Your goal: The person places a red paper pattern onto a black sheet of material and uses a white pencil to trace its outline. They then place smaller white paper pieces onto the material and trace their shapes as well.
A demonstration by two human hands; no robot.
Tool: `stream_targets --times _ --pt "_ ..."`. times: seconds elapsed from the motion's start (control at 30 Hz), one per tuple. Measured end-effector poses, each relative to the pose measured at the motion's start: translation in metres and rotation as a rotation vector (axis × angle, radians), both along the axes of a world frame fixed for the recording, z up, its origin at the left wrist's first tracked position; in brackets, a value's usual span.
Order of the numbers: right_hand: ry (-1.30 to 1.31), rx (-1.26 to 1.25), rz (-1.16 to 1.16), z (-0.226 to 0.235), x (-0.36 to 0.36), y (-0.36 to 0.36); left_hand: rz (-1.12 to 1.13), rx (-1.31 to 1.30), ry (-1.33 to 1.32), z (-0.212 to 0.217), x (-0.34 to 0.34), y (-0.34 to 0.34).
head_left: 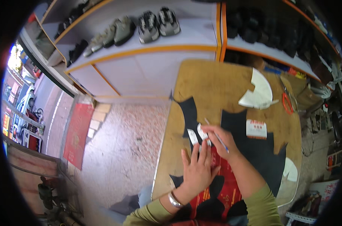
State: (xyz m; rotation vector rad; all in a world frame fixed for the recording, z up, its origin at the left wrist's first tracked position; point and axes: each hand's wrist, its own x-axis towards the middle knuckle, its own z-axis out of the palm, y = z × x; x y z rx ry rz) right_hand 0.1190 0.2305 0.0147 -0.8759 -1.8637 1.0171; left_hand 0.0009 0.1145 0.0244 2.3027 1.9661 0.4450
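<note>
My left hand (198, 169) lies flat with its fingers stretched out. Its fingertips press on a small white paper pattern piece (192, 137) that rests on a narrow strip of black sheet material (189, 109). Just beside it, my right hand (224, 140) is closed around a slim pen (223, 144), whose blue end points back toward me. The pen's other end reaches past the fingers near the white piece; whether it touches is too small to tell. A larger black sheet (235, 122) spreads beyond and under my right forearm. Red printed material (231, 190) lies beneath both wrists, with black offcuts over it.
The wooden table (212, 83) also carries a curved white pattern (259, 92), orange-handled scissors (287, 104), a white printed card (256, 129) and another white piece (290, 169) at the right edge. Shelves with shoes (158, 24) stand behind. A doorway with a red mat (78, 132) is left.
</note>
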Motion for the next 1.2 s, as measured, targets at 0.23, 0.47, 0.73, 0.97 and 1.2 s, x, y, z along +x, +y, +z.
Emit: stream_targets --times 0.23,0.47,0.73,0.97,1.2 --pt "-0.022 0.040 0.004 0.000 -0.007 -0.005 0.000 0.026 0.059 0.000 -0.004 -0.005" --pt "-0.110 0.152 -0.129 -0.005 -0.008 -0.007 -0.015 0.076 0.064 -0.003 0.000 -0.006" --pt "-0.342 0.267 -0.181 0.003 -0.011 -0.013 -0.008 0.142 0.058 -0.003 -0.001 -0.010" --pt "-0.355 0.312 -0.259 -0.010 -0.011 -0.012 -0.012 0.169 0.048 -0.007 0.000 -0.013" --pt "-0.229 0.102 -0.280 -0.012 -0.011 -0.007 -0.008 0.159 0.055 -0.010 -0.003 -0.013"
